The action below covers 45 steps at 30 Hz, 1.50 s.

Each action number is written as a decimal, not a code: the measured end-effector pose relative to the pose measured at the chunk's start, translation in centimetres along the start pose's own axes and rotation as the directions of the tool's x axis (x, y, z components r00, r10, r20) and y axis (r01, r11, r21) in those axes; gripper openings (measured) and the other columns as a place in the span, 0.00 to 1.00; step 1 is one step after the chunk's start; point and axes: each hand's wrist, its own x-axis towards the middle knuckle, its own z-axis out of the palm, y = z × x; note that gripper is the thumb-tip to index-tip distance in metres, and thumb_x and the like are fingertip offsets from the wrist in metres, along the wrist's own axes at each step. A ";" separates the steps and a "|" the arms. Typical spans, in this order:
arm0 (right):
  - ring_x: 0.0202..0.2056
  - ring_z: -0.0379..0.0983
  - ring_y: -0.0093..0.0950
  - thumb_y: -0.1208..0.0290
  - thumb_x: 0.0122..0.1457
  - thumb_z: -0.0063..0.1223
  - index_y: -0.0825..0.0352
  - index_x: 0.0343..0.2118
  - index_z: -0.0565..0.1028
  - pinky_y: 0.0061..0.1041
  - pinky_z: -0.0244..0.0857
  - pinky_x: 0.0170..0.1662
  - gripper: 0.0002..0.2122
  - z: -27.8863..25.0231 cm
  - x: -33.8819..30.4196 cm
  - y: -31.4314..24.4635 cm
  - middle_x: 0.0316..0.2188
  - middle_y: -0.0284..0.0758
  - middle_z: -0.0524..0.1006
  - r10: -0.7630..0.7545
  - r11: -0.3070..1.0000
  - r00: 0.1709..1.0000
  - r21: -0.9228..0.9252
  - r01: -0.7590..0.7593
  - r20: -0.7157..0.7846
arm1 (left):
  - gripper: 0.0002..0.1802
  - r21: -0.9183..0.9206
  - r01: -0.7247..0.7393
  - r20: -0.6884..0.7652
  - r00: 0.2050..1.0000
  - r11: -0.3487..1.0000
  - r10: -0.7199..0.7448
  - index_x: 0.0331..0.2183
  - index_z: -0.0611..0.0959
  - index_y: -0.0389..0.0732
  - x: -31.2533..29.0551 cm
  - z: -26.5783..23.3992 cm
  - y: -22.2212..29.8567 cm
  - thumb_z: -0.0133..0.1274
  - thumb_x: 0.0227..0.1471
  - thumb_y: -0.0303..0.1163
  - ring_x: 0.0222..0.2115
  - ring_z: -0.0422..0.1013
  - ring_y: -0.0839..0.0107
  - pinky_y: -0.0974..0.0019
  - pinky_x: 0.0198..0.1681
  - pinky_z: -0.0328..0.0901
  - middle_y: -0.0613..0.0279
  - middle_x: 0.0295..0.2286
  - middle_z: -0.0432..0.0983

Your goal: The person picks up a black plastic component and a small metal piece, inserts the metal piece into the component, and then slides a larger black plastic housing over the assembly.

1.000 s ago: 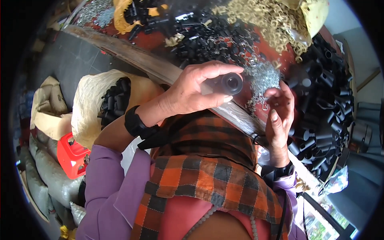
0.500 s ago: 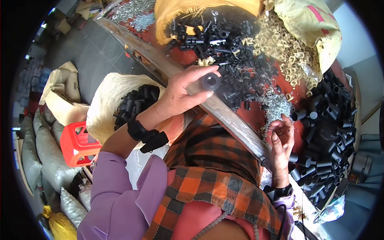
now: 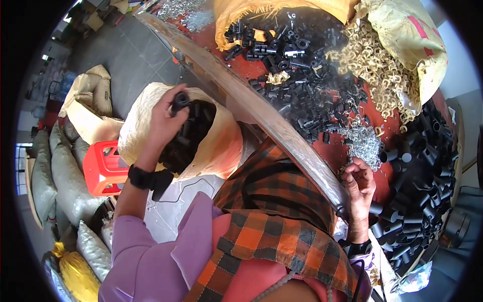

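My left hand point(image 3: 168, 118) is closed around a black plastic cylinder point(image 3: 180, 100) with a round opening at its end. The hand is over the mouth of a pale woven sack point(image 3: 136, 118), which holds several black cylinders point(image 3: 193, 131) of similar look. At the table's near edge, my right hand point(image 3: 360, 183) is palm up with its fingers curled in; whatever they may hold is too small to make out. Just beyond that hand lies a heap of small silver metal pieces point(image 3: 365, 148).
Small black parts point(image 3: 307, 95) cover much of the red tabletop point(image 3: 322, 149), beside tan clip-like pieces point(image 3: 382, 75). Black tubes point(image 3: 417, 176) are heaped at right. A wooden edge point(image 3: 251, 105) runs between table and sack. A red plastic stool point(image 3: 103, 168) and full sacks point(image 3: 68, 176) stand at left.
My left hand has moved left and nearer, from above the table edge to over the sack, carrying the black cylinder. My right hand stays by the silver pieces. The view has shifted slightly.
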 end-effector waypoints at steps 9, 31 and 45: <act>0.27 0.61 0.14 0.80 0.50 0.47 0.70 0.40 0.65 0.12 0.56 0.31 0.13 0.4 0.4 -0.3 0.26 0.26 0.66 0.048 0.996 0.998 -0.082 -0.046 0.033 | 0.19 0.222 -0.235 0.183 0.963 0.946 0.196 0.41 0.70 0.37 6.0 5.7 3.0 0.48 0.42 0.24 0.40 0.65 0.69 0.70 0.41 0.60 0.57 0.37 0.67; 0.22 0.66 0.20 0.79 0.46 0.50 0.69 0.32 0.70 0.17 0.60 0.27 0.08 -1.3 1.9 -1.7 0.21 0.30 0.70 -0.117 0.735 0.992 -0.669 0.112 0.038 | 0.16 -0.214 0.109 0.334 0.942 0.971 -0.033 0.38 0.71 0.39 13.4 12.3 2.0 0.49 0.45 0.31 0.23 0.67 0.75 0.78 0.23 0.60 0.61 0.28 0.71; 0.24 0.68 0.38 0.73 0.43 0.50 0.64 0.23 0.70 0.31 0.63 0.26 0.04 0.6 6.0 1.6 0.21 0.37 0.69 -0.209 0.279 0.970 -0.943 0.183 0.127 | 0.17 -0.657 0.713 0.749 0.656 0.245 0.097 0.43 0.66 0.37 4.2 16.0 6.5 0.42 0.50 0.31 0.24 0.69 0.75 0.76 0.25 0.64 0.58 0.29 0.71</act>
